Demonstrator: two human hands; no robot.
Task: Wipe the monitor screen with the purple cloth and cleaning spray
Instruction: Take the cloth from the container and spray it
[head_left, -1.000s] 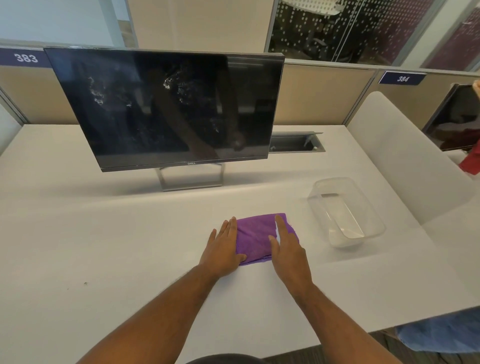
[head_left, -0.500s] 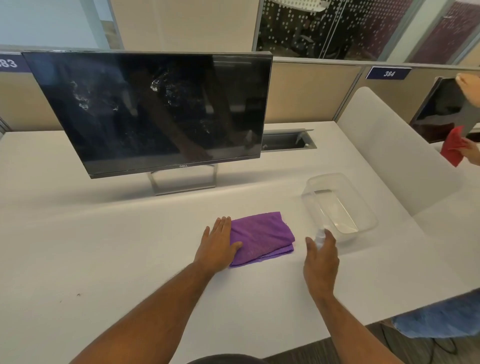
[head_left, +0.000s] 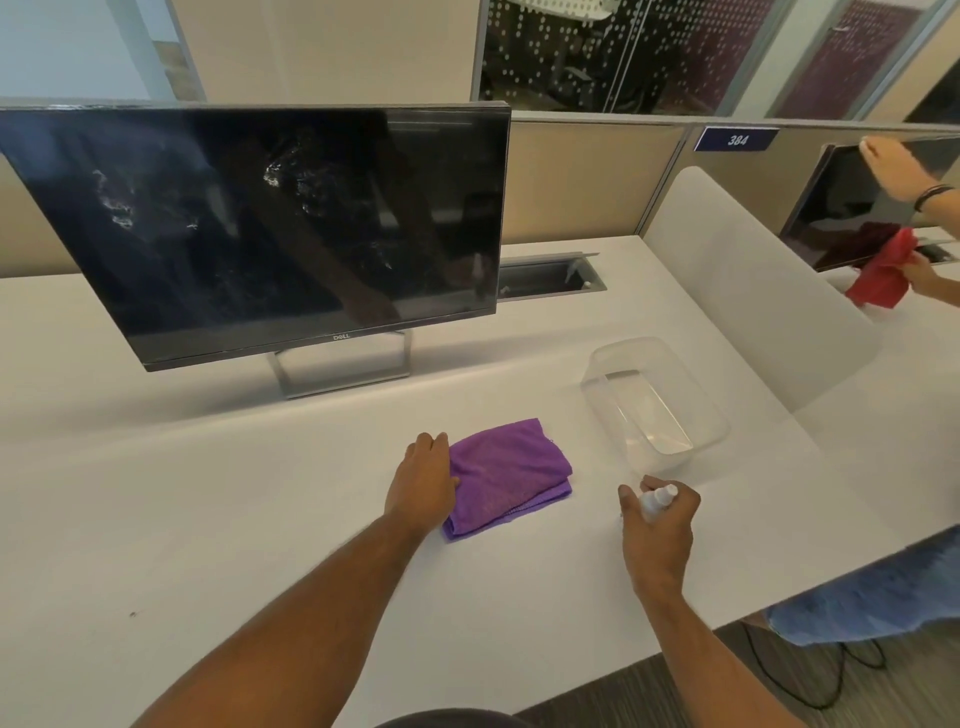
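Right of folded purple cloth (head_left: 506, 475): clear plastic tub (head_left: 655, 402); right hand (head_left: 658, 530) grips white spray bottle (head_left: 655, 501); left hand (head_left: 423, 483) flat on cloth edge.

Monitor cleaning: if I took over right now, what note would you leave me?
Left hand: flat on the left edge of the folded purple cloth, pinning it to the white desk, not gripping it.
Right hand: closed around the small white spray bottle, just in front of the clear plastic tub.
Monitor: behind the cloth on its stand, screen showing whitish smears and streaks.
Done: cloth folded and ready, spray in hand.
Left: spray, wipe the whole screen with the cloth, then check that the smears are gone.
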